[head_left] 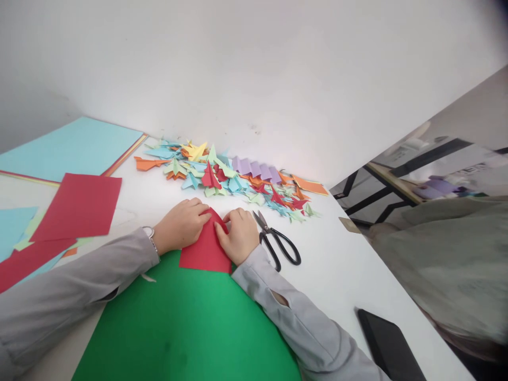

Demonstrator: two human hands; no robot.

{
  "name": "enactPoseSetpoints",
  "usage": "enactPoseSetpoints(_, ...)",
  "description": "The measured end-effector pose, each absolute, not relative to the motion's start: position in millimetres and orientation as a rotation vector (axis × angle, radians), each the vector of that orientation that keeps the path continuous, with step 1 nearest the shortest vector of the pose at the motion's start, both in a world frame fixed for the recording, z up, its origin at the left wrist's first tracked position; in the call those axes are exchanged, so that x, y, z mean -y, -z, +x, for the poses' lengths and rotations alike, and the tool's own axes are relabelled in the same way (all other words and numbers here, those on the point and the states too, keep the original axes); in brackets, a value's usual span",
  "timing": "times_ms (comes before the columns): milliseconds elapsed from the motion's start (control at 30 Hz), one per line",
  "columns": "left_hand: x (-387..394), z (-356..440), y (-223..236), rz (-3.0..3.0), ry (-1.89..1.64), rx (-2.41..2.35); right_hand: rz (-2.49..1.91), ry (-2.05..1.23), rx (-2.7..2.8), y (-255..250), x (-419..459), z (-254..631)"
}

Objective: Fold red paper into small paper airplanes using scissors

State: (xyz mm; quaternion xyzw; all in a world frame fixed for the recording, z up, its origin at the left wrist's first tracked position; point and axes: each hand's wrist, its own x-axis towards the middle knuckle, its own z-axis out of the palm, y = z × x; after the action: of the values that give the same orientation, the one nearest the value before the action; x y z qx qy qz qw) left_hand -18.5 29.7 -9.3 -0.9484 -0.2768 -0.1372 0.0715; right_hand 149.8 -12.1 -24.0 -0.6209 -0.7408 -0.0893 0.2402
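A red sheet of paper [205,248] lies at the far end of a green board [186,317], its top corners folded inward. My left hand [181,225] grips the paper's upper left edge with curled fingers. On the upper right edge, my right hand [240,235] pinches the paper between thumb and fingers. The fingertips hide part of the folds. Just right of my right hand rests a pair of black-handled scissors [280,241], blades slightly apart.
Several folded paper planes [210,172] are heaped along the wall. At left are a stack of light blue sheets [75,148], a red sheet [79,206] and other coloured pieces. A black phone [391,344] lies front right. Beyond the table edge, a person [448,264] is partly visible.
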Motion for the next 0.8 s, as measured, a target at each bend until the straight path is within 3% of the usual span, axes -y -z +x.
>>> enactPoseSetpoints(800, -28, -18, 9, -2.87, 0.405, 0.876, -1.323, 0.297, 2.312, 22, 27, 139)
